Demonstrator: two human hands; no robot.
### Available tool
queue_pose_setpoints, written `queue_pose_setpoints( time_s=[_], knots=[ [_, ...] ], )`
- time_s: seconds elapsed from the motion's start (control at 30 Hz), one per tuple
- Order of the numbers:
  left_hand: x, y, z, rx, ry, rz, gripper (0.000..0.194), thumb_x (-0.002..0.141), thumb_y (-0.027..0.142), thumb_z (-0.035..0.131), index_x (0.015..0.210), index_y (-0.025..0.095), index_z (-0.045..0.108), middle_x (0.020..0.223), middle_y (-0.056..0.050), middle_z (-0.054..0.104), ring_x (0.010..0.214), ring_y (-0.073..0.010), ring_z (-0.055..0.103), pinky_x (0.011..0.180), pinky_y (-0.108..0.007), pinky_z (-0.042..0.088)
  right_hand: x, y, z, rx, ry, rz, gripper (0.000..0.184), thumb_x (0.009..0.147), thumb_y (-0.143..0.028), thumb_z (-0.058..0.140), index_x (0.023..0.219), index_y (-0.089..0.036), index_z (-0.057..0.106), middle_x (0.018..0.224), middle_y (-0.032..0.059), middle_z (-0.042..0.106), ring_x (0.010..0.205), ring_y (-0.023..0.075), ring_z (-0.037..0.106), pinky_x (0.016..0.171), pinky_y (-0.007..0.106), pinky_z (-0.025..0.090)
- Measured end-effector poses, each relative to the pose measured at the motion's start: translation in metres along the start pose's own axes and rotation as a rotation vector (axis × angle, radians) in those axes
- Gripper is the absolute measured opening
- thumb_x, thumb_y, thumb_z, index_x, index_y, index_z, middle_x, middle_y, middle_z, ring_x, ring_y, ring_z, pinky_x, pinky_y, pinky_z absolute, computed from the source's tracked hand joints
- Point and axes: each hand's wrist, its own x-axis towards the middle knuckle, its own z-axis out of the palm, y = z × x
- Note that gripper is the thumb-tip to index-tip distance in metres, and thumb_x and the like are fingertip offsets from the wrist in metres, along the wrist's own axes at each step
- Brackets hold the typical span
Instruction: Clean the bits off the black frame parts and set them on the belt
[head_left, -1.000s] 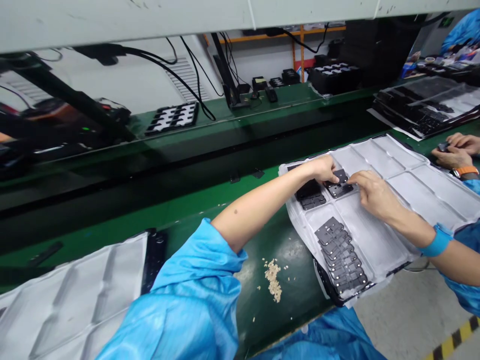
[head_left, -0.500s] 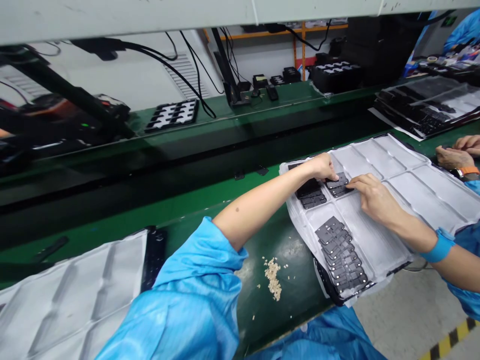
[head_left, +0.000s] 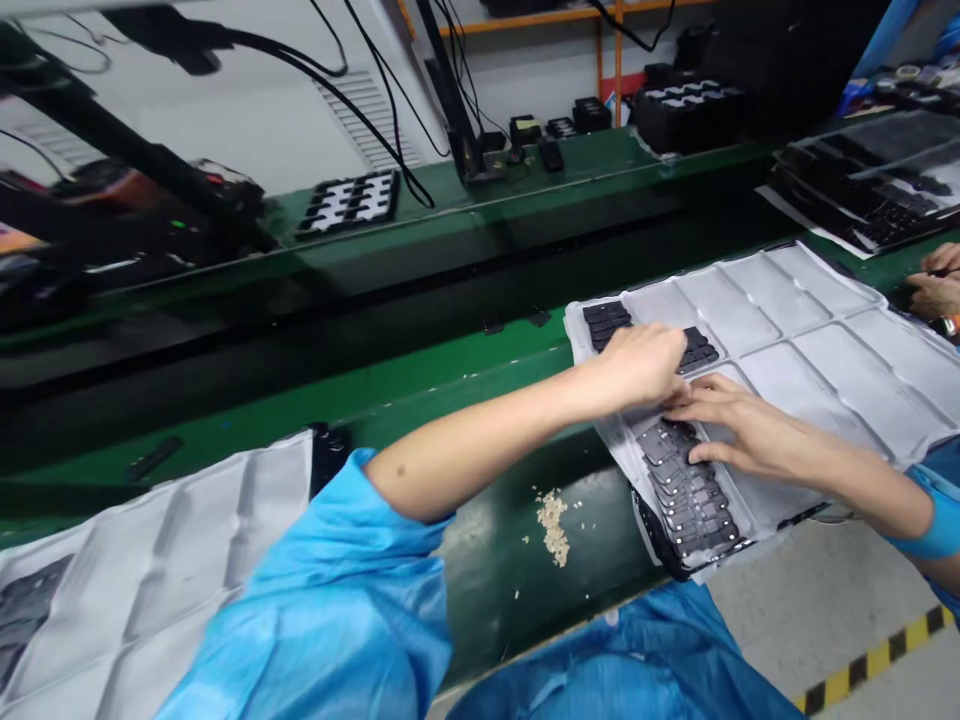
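Note:
My left hand [head_left: 649, 362] is closed, fingertips pointing down over the upper end of a column of overlapping flat black parts [head_left: 686, 490]. Whatever it pinches is hidden behind the fingers. From the right, my right hand [head_left: 731, 428] meets it, fingers stretched toward the left fingertips and thumb apart, lying on the upper black parts. The column lies in the near left compartment of a white-lined tray [head_left: 847, 365]. Behind my left hand, the far compartments hold more black parts [head_left: 606, 322] and another group [head_left: 699, 348], partly covered by the hand.
Small beige bits [head_left: 553, 525] lie scattered on the green table [head_left: 495, 600]. At left is another lined tray [head_left: 195, 530] with black parts in one corner. A co-worker's hands [head_left: 937, 285] are at the right edge. Loose black pieces [head_left: 154, 458] lie behind the left tray.
Both my hands have moved nearer from the far compartment's parts to the top of the near column. My right thumb has spread from the fingers. The view has tilted down.

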Motion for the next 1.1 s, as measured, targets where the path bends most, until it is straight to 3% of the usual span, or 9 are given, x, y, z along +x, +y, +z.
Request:
queue_pose_setpoints(
  time_s=[0.1, 0.23, 0.33, 0.43, 0.57, 0.7, 0.87, 0.97, 1.1],
  knots=[
    [-0.032, 0.002, 0.018, 0.011, -0.156, 0.064, 0.048, 0.091, 0.052, 0.084, 0.117, 0.012, 0.077, 0.107, -0.015, 0.078, 0.106, -0.0338, 0.076, 0.090, -0.041, 0.059, 0.003, 0.002, 0.002, -0.028, -0.048, 0.001, 0.038, 0.098, -0.039, 0.082, 0.133, -0.024, 0.080, 0.136, 0.0125, 0.077, 0.123, 0.0374, 0.063, 0.102, 0.056, 0.057],
    [-0.056, 0.011, 0.036, 0.070, -0.109, 0.094, 0.066, 0.090, 0.057, 0.085, 0.131, 0.006, 0.071, 0.122, -0.018, 0.073, 0.112, -0.0340, 0.075, 0.091, -0.041, 0.061, 0.007, 0.002, 0.002, -0.069, -0.029, -0.046, 0.027, 0.099, -0.022, 0.077, 0.125, -0.020, 0.082, 0.128, 0.0120, 0.080, 0.118, 0.0352, 0.063, 0.102, 0.054, 0.055],
    [-0.064, 0.021, 0.035, 0.126, -0.097, 0.085, 0.048, 0.096, 0.041, 0.082, 0.124, 0.004, 0.072, 0.124, -0.020, 0.072, 0.113, -0.0349, 0.075, 0.091, -0.042, 0.062, 0.008, -0.001, 0.002, -0.077, 0.013, -0.091, 0.022, 0.101, -0.017, 0.072, 0.120, -0.020, 0.083, 0.119, 0.0111, 0.080, 0.112, 0.0325, 0.064, 0.101, 0.051, 0.055],
    [-0.067, 0.028, 0.029, 0.159, -0.104, 0.109, 0.019, 0.103, 0.019, 0.064, 0.113, 0.006, 0.076, 0.116, -0.019, 0.076, 0.105, -0.0328, 0.078, 0.087, -0.041, 0.062, 0.007, -0.004, 0.001, -0.052, 0.025, -0.104, 0.022, 0.103, -0.021, 0.071, 0.122, -0.020, 0.081, 0.116, 0.0114, 0.079, 0.109, 0.0313, 0.065, 0.101, 0.050, 0.055],
    [-0.068, 0.033, 0.026, 0.208, -0.107, 0.159, 0.034, 0.103, 0.003, 0.044, 0.098, 0.007, 0.077, 0.096, -0.016, 0.078, 0.091, -0.0296, 0.079, 0.079, -0.039, 0.062, 0.007, -0.007, 0.000, -0.059, 0.018, -0.090, 0.025, 0.101, -0.019, 0.074, 0.126, -0.018, 0.078, 0.115, 0.0123, 0.078, 0.108, 0.0315, 0.066, 0.098, 0.049, 0.057],
    [-0.066, 0.030, 0.024, 0.223, -0.096, 0.125, 0.036, 0.103, 0.004, 0.042, 0.100, 0.008, 0.077, 0.096, -0.016, 0.079, 0.091, -0.0306, 0.080, 0.078, -0.039, 0.062, 0.007, -0.009, 0.002, -0.115, 0.046, -0.105, 0.022, 0.102, -0.015, 0.069, 0.124, -0.017, 0.075, 0.112, 0.0140, 0.077, 0.107, 0.0328, 0.068, 0.098, 0.051, 0.059],
    [-0.060, 0.005, -0.003, 0.207, 0.003, 0.024, 0.032, 0.104, 0.011, 0.047, 0.101, 0.012, 0.079, 0.100, -0.016, 0.081, 0.096, -0.0313, 0.080, 0.083, -0.039, 0.061, 0.002, -0.001, 0.010, -0.100, 0.152, -0.044, 0.058, 0.107, -0.018, 0.063, 0.162, -0.022, 0.046, 0.114, 0.0117, 0.077, 0.104, 0.0321, 0.073, 0.091, 0.050, 0.064],
    [-0.039, -0.011, -0.019, 0.234, 0.132, -0.091, 0.032, 0.106, 0.016, 0.049, 0.101, 0.012, 0.080, 0.104, -0.016, 0.080, 0.100, -0.0322, 0.079, 0.085, -0.040, 0.060, -0.001, 0.005, 0.018, -0.094, 0.231, -0.047, 0.070, 0.108, -0.018, 0.063, 0.170, -0.022, 0.031, 0.116, 0.0099, 0.080, 0.109, 0.0315, 0.075, 0.096, 0.050, 0.064],
    [0.014, -0.016, -0.006, 0.261, 0.259, -0.131, 0.041, 0.108, 0.013, 0.040, 0.115, 0.007, 0.079, 0.121, -0.022, 0.077, 0.112, -0.0337, 0.075, 0.090, -0.041, 0.058, 0.000, 0.008, 0.024, -0.218, 0.302, -0.131, 0.038, 0.109, -0.012, 0.056, 0.146, -0.019, 0.061, 0.102, 0.0094, 0.080, 0.091, 0.0271, 0.076, 0.083, 0.042, 0.063]
  ],
)
